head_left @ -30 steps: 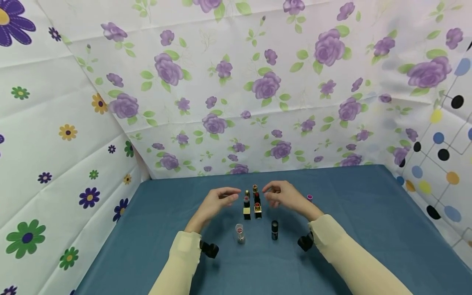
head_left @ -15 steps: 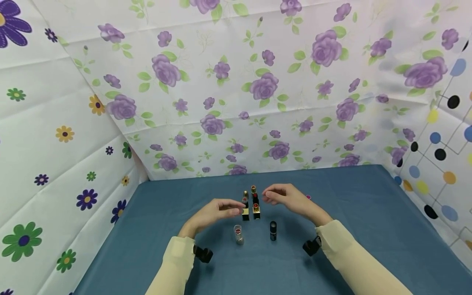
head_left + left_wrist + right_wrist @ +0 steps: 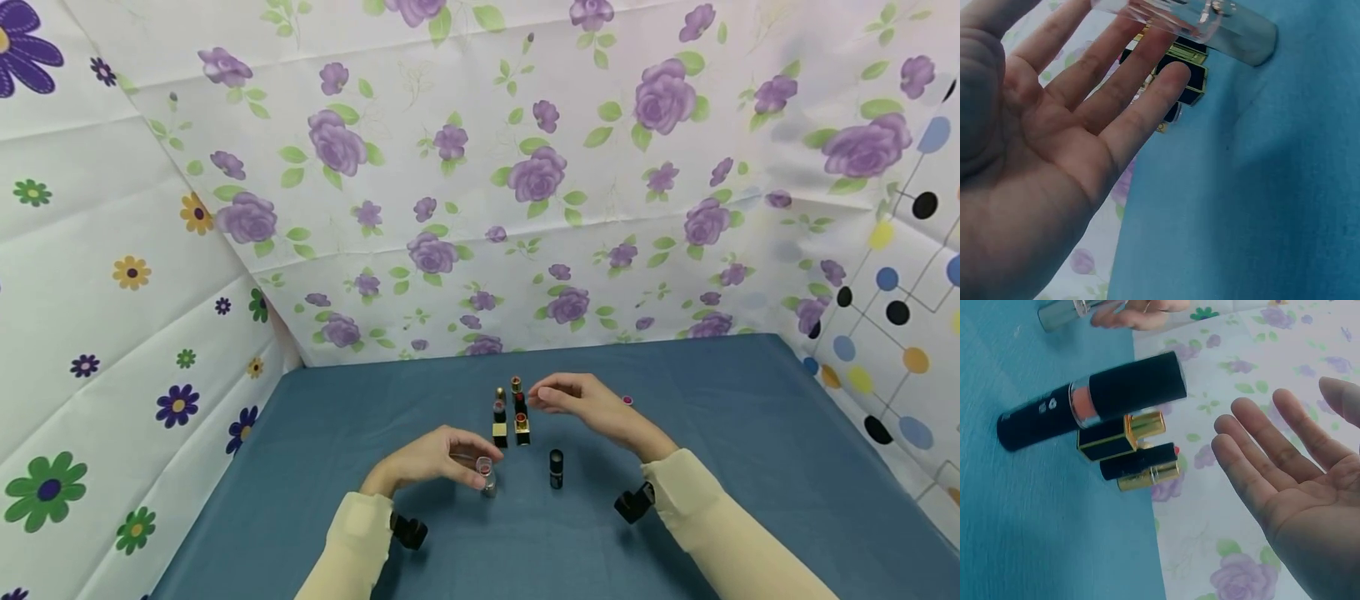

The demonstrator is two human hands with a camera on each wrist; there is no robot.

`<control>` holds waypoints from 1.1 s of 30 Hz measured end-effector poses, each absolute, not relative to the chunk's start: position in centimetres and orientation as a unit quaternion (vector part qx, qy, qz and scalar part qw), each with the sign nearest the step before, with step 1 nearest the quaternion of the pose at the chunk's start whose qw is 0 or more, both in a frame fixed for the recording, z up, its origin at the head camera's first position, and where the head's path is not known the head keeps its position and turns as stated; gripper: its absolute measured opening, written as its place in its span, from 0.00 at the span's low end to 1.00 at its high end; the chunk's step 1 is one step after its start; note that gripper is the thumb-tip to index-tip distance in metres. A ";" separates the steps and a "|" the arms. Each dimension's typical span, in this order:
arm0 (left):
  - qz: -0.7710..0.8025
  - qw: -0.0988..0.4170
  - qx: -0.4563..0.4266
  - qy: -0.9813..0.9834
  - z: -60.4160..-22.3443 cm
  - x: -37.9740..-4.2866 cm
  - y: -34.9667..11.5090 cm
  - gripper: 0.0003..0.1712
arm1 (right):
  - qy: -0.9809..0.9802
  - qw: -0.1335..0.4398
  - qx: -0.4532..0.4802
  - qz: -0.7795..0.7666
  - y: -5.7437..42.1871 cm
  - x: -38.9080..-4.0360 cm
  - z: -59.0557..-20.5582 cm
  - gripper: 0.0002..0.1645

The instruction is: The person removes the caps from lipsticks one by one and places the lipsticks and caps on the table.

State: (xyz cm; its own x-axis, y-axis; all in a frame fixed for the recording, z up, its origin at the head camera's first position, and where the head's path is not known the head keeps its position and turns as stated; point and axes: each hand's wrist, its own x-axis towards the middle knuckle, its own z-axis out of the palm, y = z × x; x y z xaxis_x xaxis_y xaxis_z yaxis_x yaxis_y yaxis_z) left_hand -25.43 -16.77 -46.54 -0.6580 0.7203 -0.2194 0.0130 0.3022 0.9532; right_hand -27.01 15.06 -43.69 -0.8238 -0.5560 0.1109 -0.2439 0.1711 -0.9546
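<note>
My left hand (image 3: 438, 454) is at a lipstick (image 3: 488, 483) with a clear cap and a greyish base, upright on the table. In the left wrist view its fingers extend straight beside the clear tube (image 3: 1244, 39); whether they touch it I cannot tell. Farther back, my right hand (image 3: 581, 402) hovers with loosely bent fingers, holding nothing, just right of a cluster of lipsticks. In front of that hand stands a black capped lipstick tube (image 3: 556, 470), apart from both hands; the right wrist view shows its pinkish band.
Two short rows of lipsticks stand mid-table, including a gold-topped black square one (image 3: 499, 435) and an uncapped gold-and-black one (image 3: 522, 432). A magenta-topped item (image 3: 627, 401) is partly hidden behind the right wrist. Floral cloth (image 3: 435, 250) hangs behind the blue table (image 3: 712, 417).
My left hand has moved from the cluster of lipsticks back toward me, down to the clear-capped lipstick. The right hand has stayed nearly in place beside the cluster.
</note>
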 end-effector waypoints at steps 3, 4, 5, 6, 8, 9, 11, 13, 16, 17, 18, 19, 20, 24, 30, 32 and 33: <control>0.535 0.329 0.251 0.737 -46.7 -25.4 -16.7 0.23 | 0.752 0.139 -0.270 -0.585 14.7 -26.9 -43.5 0.24; 0.535 0.327 0.252 0.738 -46.8 -25.4 -16.7 0.23 | 0.753 0.140 -0.272 -0.583 14.6 -26.8 -43.5 0.24; 0.534 0.324 0.254 0.739 -46.8 -25.4 -16.7 0.23 | 0.752 0.142 -0.272 -0.583 14.5 -26.8 -43.5 0.25; 0.533 0.320 0.256 0.740 -46.9 -25.4 -16.7 0.23 | 0.752 0.143 -0.272 -0.583 14.4 -26.7 -43.4 0.25; 0.532 0.313 0.259 0.743 -46.9 -25.5 -16.6 0.23 | 0.750 0.145 -0.274 -0.585 14.3 -26.7 -43.4 0.24; 0.531 0.308 0.259 0.746 -47.0 -25.5 -16.6 0.22 | 0.749 0.145 -0.275 -0.585 14.2 -26.6 -43.5 0.24; 0.530 0.297 0.260 0.751 -47.0 -25.5 -16.6 0.21 | 0.746 0.147 -0.277 -0.587 14.0 -26.5 -43.5 0.23; 0.530 0.287 0.260 0.754 -46.9 -25.4 -16.5 0.19 | 0.744 0.148 -0.281 -0.588 13.8 -26.5 -43.6 0.22; 0.532 0.276 0.266 0.755 -46.8 -25.4 -16.4 0.19 | 0.742 0.149 -0.284 -0.589 13.6 -26.4 -43.5 0.22; 0.533 0.273 0.267 0.755 -46.8 -25.4 -16.4 0.18 | 0.740 0.151 -0.284 -0.591 13.5 -26.3 -43.5 0.21; 0.534 0.271 0.271 0.754 -46.9 -25.5 -16.4 0.19 | 0.739 0.152 -0.285 -0.592 13.4 -26.3 -43.4 0.21; 0.535 0.270 0.271 0.753 -46.9 -25.5 -16.4 0.19 | 0.737 0.153 -0.286 -0.593 13.3 -26.2 -43.3 0.20; 0.535 0.268 0.270 0.754 -46.9 -25.5 -16.4 0.20 | 0.735 0.154 -0.288 -0.594 13.2 -26.2 -43.3 0.21; 0.539 0.254 0.255 0.761 -46.6 -25.5 -16.5 0.23 | 0.725 0.163 -0.292 -0.601 12.9 -25.9 -43.1 0.24; 0.562 0.203 0.216 0.772 -45.8 -25.4 -16.5 0.24 | 0.710 0.177 -0.288 -0.617 12.2 -25.4 -43.0 0.26; 0.575 0.187 0.207 0.769 -45.6 -25.5 -16.4 0.24 | 0.709 0.181 -0.282 -0.621 12.0 -25.3 -42.9 0.25; 0.585 0.182 0.202 0.764 -45.5 -25.6 -16.4 0.24 | 0.708 0.183 -0.280 -0.621 11.9 -25.2 -42.8 0.24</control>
State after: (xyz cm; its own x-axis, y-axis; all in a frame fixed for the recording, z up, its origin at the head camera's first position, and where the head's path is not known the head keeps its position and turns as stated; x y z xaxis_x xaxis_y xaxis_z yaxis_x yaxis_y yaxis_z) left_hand -25.59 -16.38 -45.53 -0.8519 0.5221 -0.0415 0.0959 0.2335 0.9676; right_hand -25.21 11.89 -42.78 -0.7760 -0.6246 0.0884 -0.1692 0.0710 -0.9830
